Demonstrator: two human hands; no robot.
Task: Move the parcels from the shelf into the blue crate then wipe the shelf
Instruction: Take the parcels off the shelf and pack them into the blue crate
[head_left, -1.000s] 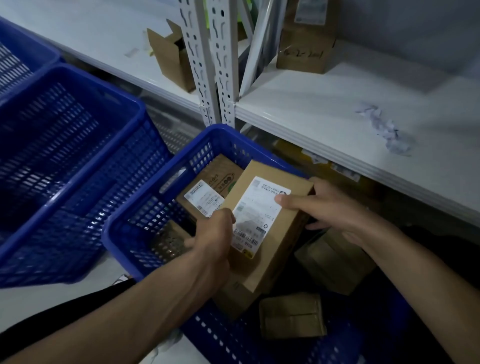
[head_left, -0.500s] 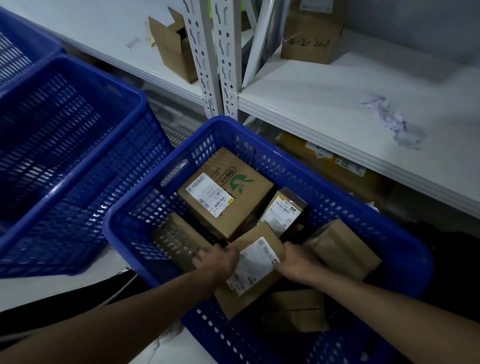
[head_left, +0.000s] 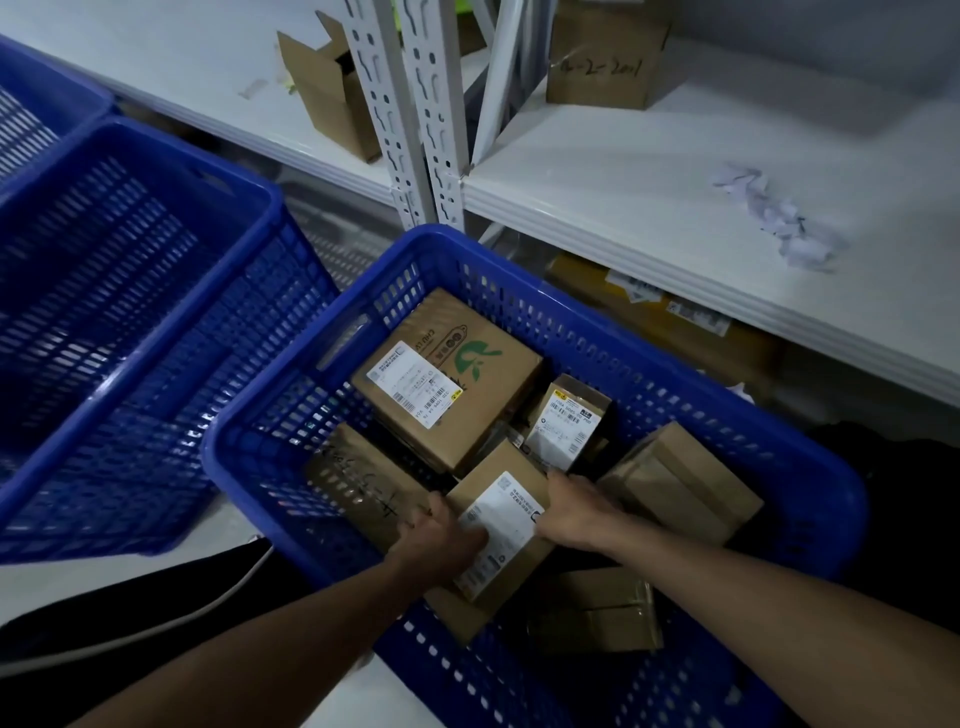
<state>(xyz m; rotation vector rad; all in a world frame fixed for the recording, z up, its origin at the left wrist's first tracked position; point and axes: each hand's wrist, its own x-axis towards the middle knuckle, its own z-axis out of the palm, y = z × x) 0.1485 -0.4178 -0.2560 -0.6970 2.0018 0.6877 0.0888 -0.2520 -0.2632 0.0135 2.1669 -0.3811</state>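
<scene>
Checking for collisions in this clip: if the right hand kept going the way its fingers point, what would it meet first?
The right hand points up and left in the picture. Probably the small labelled parcel just beyond its fingertips comes first, though depth is hard to judge from above.

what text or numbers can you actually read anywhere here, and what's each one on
"A-2-2001", handwritten and only roughly legible: on the cardboard box on the shelf.
Green leaf logo with lettering too blurred to read: on the large parcel in the blue crate.
Shipping labels, print and barcodes too small to read: on that parcel, the small parcel, and the parcel both hands hold.
Black scrawl, unreadable: on the parcel at the crate's left.
</scene>
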